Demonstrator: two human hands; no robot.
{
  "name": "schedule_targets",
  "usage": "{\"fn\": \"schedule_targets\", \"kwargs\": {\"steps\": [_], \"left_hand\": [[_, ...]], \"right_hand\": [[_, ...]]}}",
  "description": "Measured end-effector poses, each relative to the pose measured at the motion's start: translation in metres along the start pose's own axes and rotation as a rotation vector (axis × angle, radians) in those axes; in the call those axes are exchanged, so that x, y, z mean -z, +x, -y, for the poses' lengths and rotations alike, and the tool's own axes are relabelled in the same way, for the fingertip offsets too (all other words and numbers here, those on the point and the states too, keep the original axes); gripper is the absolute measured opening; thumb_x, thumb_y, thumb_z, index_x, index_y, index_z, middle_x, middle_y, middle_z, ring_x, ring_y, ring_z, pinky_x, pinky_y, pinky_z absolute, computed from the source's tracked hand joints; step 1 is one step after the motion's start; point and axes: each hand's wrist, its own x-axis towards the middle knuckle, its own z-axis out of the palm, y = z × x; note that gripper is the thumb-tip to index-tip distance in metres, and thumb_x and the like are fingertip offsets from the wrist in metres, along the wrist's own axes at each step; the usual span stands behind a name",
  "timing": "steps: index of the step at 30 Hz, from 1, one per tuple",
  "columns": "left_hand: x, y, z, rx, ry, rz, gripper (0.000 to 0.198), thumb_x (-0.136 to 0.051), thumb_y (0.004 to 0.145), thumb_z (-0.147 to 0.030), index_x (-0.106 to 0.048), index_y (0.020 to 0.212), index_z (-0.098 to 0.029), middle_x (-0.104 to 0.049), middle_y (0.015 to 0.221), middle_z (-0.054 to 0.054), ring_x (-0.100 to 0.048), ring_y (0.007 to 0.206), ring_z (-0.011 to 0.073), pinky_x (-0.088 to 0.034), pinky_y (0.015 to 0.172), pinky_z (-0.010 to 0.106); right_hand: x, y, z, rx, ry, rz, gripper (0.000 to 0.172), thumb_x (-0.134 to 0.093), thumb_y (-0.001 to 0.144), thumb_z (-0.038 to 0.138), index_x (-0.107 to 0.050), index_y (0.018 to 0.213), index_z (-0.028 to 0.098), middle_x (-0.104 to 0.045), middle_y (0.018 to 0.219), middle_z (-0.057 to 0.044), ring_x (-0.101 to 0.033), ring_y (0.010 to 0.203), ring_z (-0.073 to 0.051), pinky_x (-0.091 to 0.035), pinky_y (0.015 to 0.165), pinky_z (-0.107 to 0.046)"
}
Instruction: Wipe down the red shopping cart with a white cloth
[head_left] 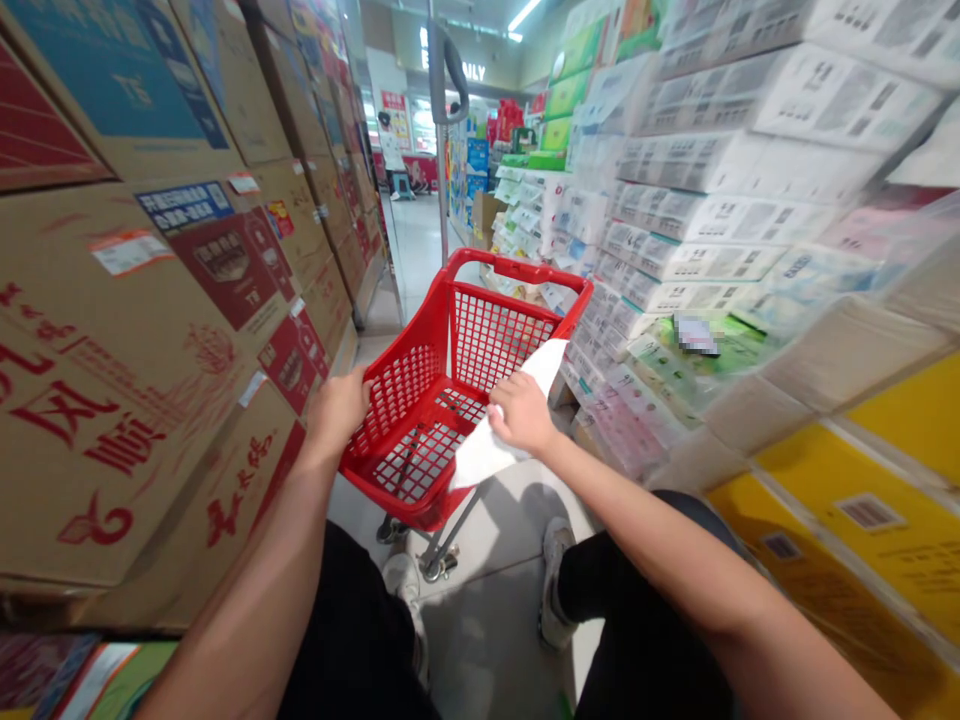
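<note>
A red plastic shopping cart [427,400] with latticed sides stands right in front of me on thin metal legs with casters. My left hand [339,408] is closed over the cart's left rim. In my right hand [523,415] is a white cloth or paper sheet [480,455], bunched under the curled fingers. The sheet drapes along the right side of the cart and covers much of that wall. Through the lattice, the basket's floor shows no goods. The cart's red handle [517,268] is at the far end, apart from both hands.
Stacked cardboard cartons [112,400] wall the left side. Packs of tissue [675,200] and yellow boxes [847,540] line the right. A metal pole [441,180] rises beyond the cart. Farther down the aisle are a person [391,150] and a stool [403,183].
</note>
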Motion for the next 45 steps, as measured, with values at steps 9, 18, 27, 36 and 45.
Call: {"fn": "schedule_targets", "kwargs": {"steps": [9,18,27,36,45], "left_hand": [[0.0,-0.004,0.005,-0.08,0.013,-0.001,0.047,-0.029,0.098,-0.041,-0.06,0.125,-0.019,-0.072,0.092,0.018,-0.069,0.085,0.0319,-0.049,0.072,0.037],[-0.002,-0.001,-0.001,-0.057,0.043,0.012,0.048,-0.029,0.098,-0.04,-0.061,0.127,-0.02,-0.072,0.093,0.017,-0.069,0.084,0.0317,-0.049,0.072,0.038],[0.003,-0.002,-0.006,0.006,0.009,0.01,0.051,-0.03,0.097,-0.044,-0.058,0.133,-0.021,-0.072,0.095,0.019,-0.069,0.084,0.032,-0.049,0.075,0.039],[-0.004,0.005,0.004,-0.047,-0.013,0.02,0.05,-0.031,0.097,-0.04,-0.062,0.129,-0.018,-0.073,0.098,0.019,-0.069,0.086,0.0309,-0.048,0.076,0.037],[-0.002,0.009,0.006,-0.02,-0.007,0.027,0.051,-0.032,0.097,-0.044,-0.06,0.133,-0.022,-0.073,0.099,0.017,-0.069,0.089,0.0301,-0.049,0.076,0.036]], "right_hand": [[-0.003,-0.017,0.032,0.311,0.067,0.067,0.036,-0.042,0.094,0.051,-0.059,0.084,0.021,-0.056,0.081,-0.006,-0.044,0.08,-0.023,-0.034,0.079,-0.038],[0.019,0.018,-0.081,-0.058,-0.175,0.032,0.034,-0.039,0.097,0.037,-0.062,0.079,0.019,-0.06,0.083,-0.011,-0.044,0.089,-0.027,-0.033,0.092,-0.044],[-0.022,-0.033,0.122,0.125,0.17,-0.007,0.027,-0.044,0.091,0.043,-0.06,0.079,0.024,-0.057,0.081,-0.006,-0.046,0.079,-0.023,-0.037,0.075,-0.041],[0.004,0.003,-0.004,0.039,-0.025,0.112,0.03,-0.043,0.096,0.039,-0.062,0.083,0.019,-0.06,0.085,-0.008,-0.047,0.085,-0.024,-0.037,0.086,-0.039],[0.014,0.028,-0.04,-0.105,-0.139,0.097,0.032,-0.042,0.097,0.033,-0.067,0.082,0.018,-0.064,0.086,-0.011,-0.046,0.092,-0.027,-0.033,0.096,-0.044]]}}
